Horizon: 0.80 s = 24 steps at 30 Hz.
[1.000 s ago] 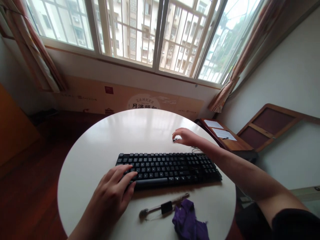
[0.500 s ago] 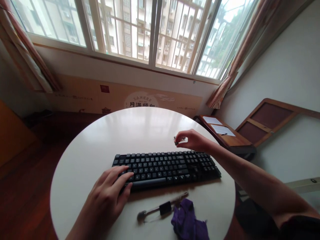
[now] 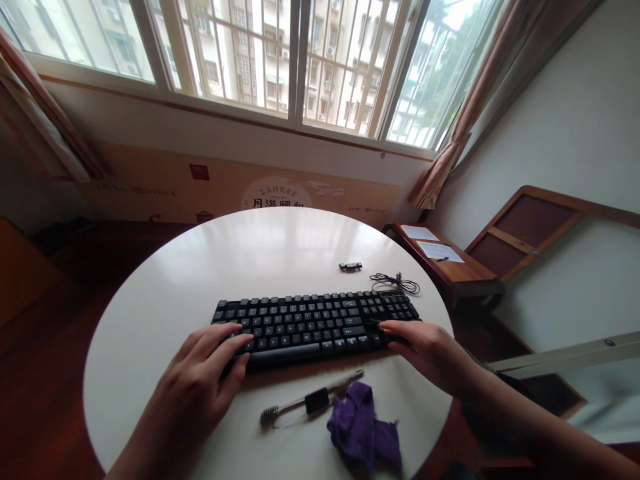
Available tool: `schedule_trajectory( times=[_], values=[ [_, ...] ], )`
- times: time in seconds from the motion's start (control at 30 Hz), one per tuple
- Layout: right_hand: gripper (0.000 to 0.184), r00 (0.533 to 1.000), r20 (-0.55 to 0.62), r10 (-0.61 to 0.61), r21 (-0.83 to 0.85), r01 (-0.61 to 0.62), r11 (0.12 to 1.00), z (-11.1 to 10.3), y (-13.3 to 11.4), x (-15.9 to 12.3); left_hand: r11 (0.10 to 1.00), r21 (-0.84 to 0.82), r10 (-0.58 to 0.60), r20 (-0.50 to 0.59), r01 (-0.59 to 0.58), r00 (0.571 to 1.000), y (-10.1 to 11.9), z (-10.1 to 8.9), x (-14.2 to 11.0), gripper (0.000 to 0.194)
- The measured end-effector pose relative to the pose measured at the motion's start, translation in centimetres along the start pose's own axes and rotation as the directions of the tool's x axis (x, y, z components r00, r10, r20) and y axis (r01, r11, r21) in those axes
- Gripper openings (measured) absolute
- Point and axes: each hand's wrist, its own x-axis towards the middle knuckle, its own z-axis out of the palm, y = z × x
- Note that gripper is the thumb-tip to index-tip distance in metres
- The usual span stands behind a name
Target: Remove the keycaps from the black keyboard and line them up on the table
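A black keyboard lies across the white round table. My left hand rests on its left end, fingers spread over the keys and thumb by the front edge. At the right part of the keyboard, near the arrow keys, my right hand has thumb and forefinger brought close together; whatever is between the fingertips is hidden. Behind the keyboard sits a small group of loose dark keycaps. A thin brush with a black grip lies in front, next to a crumpled purple cloth.
A coiled black cable lies behind the keyboard's right end. The table has a rounded edge. To the right stands a wooden chair with papers and a pen on its seat. A barred window is beyond the table.
My right hand has come back from behind the keyboard to its right part, leaving the small dark keycaps in view. My left hand keeps its place on the keyboard. The view has shifted slightly.
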Motion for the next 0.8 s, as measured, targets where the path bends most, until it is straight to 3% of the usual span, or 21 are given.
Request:
schedule_trajectory(
  times=[0.17,0.27,0.43,0.63,0.8],
  values=[
    [0.069,0.999,-0.026,0.024,-0.014,-0.025,1.000,1.0,0.0,-0.5,1.000,-0.002,-0.010,0.006,0.010,1.000,0.1,0.0,0.1,0.024],
    [0.078,0.999,-0.041,-0.017,-0.047,0.015,0.999,1.4,-0.1,-0.6,1.000,-0.015,-0.024,0.004,0.024,1.000,0.2,-0.1,0.1,0.024],
    [0.082,0.997,-0.035,-0.063,-0.113,0.059,0.992,1.4,-0.4,-0.6,0.999,-0.023,-0.039,0.014,0.040,0.999,0.1,-0.1,0.1,0.025],
    [0.081,0.998,-0.068,-0.014,-0.076,0.008,0.997,1.4,-0.1,-0.7,0.999,-0.035,-0.026,0.009,0.026,1.000,-0.1,0.1,0.0,0.024],
    [0.076,0.995,-0.023,-0.099,-0.194,0.093,0.977,1.7,-0.4,-0.6,0.998,-0.064,-0.027,0.016,0.028,1.000,-0.1,0.1,0.1,0.023]
  ],
)
